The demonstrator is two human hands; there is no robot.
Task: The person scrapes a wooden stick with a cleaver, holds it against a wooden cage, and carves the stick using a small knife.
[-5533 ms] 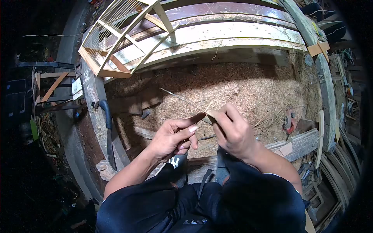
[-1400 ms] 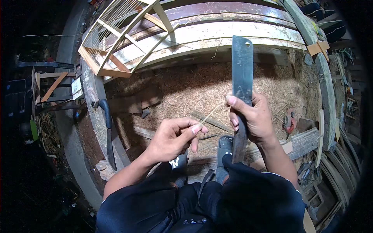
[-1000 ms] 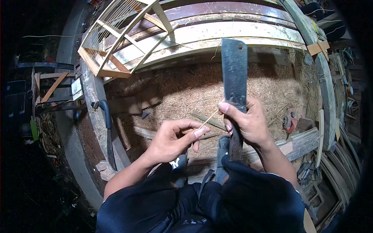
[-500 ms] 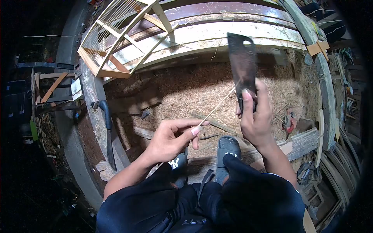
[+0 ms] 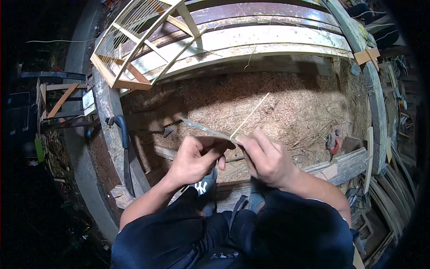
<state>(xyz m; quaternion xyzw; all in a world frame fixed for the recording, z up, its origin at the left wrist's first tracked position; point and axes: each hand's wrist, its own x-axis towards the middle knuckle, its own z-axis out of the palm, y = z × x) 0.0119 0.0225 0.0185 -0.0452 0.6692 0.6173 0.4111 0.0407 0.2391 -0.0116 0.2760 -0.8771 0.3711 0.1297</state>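
Note:
My left hand (image 5: 192, 161) pinches the lower end of a thin wooden stick (image 5: 251, 113), which slants up and to the right. My right hand (image 5: 266, 160) is closed on a broad dark knife (image 5: 199, 126). Its blade is turned nearly edge-on and points left, over my left fingers. Near my fingertips the blade crosses the stick's lower part; whether it touches there I cannot tell. The knife's handle is mostly hidden in my right fist.
A curved wooden frame with thin bars (image 5: 148, 42) rests on the pale plank bench (image 5: 268, 38). A long knife with a dark handle (image 5: 122, 132) lies on the left beam. Shavings (image 5: 210, 107) cover the ground, with a red-handled tool (image 5: 333, 142) at right.
My right hand has come down and left, bringing the knife from upright to nearly flat across the stick's lower end. The stick now tilts more steeply; my left hand stays about in place.

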